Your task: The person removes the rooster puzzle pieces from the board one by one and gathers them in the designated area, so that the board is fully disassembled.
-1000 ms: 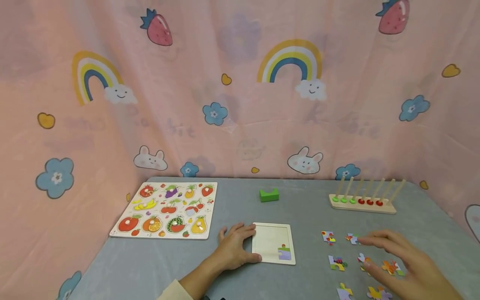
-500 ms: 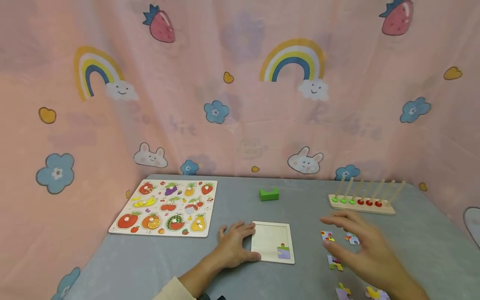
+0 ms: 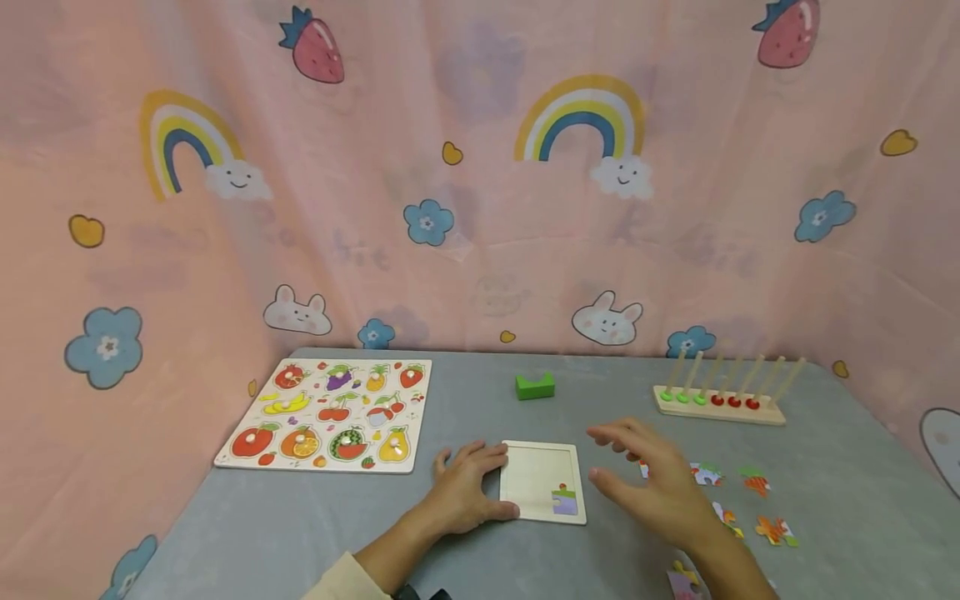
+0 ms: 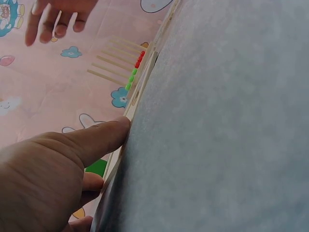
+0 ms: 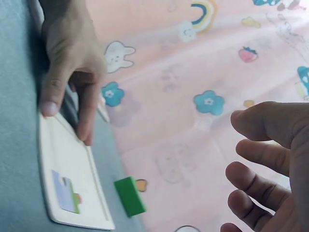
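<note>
1. Well to the left of the left hand (image 3: 465,496), a fruit peg puzzle (image 3: 330,414) lies flat on the bench (image 3: 300,525); there is one such board, filled with fruit pieces.
2. The left hand rests on the bench with its fingers straight, pressing against the left edge of the puzzle tray (image 3: 542,492) and holding nothing. There is one tray, and one placed piece (image 3: 565,500) sits in its near right corner.
3. Beyond the tray, between the two hands and farther back, stands one green block (image 3: 536,386).
4. The right hand (image 3: 652,483) hovers just right of the tray with fingers spread and lightly bent. The right wrist view shows no piece in them, though the palm side is partly hidden.
5. Just right of that hand, loose jigsaw pieces (image 3: 750,500) are scattered on the bench. About six can be counted, one partly hidden under the hand and one cut off at the frame's lower edge.
6. Far beyond the right hand stands one peg rack (image 3: 718,398) with six sticks, carrying three green beads and three red ones.
7. To do this well, I judge the left hand should keep the tray braced while the right hand takes a piece matching the placed one's edge and lowers it flat.
</note>
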Demonstrator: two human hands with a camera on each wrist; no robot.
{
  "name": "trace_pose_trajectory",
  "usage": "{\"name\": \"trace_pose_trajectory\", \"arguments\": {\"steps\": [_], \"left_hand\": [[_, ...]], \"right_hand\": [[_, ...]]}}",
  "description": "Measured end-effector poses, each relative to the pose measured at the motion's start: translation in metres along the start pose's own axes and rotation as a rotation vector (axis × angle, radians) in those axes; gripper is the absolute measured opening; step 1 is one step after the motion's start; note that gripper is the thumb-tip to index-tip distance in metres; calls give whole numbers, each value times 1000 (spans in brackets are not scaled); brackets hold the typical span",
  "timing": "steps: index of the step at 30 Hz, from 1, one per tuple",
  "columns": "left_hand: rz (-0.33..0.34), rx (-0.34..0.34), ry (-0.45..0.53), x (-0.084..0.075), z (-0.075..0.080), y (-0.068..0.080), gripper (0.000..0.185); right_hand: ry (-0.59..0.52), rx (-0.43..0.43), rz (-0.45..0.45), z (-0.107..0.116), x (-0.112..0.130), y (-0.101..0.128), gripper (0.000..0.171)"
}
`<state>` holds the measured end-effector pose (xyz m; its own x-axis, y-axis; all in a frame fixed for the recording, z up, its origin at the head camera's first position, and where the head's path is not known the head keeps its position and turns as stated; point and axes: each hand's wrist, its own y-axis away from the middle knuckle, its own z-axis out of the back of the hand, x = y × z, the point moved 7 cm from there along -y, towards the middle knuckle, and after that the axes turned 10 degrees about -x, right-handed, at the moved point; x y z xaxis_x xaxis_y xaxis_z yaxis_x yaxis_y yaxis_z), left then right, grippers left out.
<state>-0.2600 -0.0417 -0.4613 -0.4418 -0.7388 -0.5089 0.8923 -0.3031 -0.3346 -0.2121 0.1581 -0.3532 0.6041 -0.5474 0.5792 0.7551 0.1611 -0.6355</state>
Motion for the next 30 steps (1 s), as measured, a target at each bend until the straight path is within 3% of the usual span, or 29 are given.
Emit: {"name": "trace_pose_trajectory", "arguments": {"steps": [16, 30], "left_hand": [[4, 4, -11, -1, 2, -1, 68], [8, 6, -4, -1, 1, 0, 69]], "right_hand": [[-66, 60, -168, -54, -41, 21, 36], [-17, 127, -241, -75, -63, 38, 39]]}}
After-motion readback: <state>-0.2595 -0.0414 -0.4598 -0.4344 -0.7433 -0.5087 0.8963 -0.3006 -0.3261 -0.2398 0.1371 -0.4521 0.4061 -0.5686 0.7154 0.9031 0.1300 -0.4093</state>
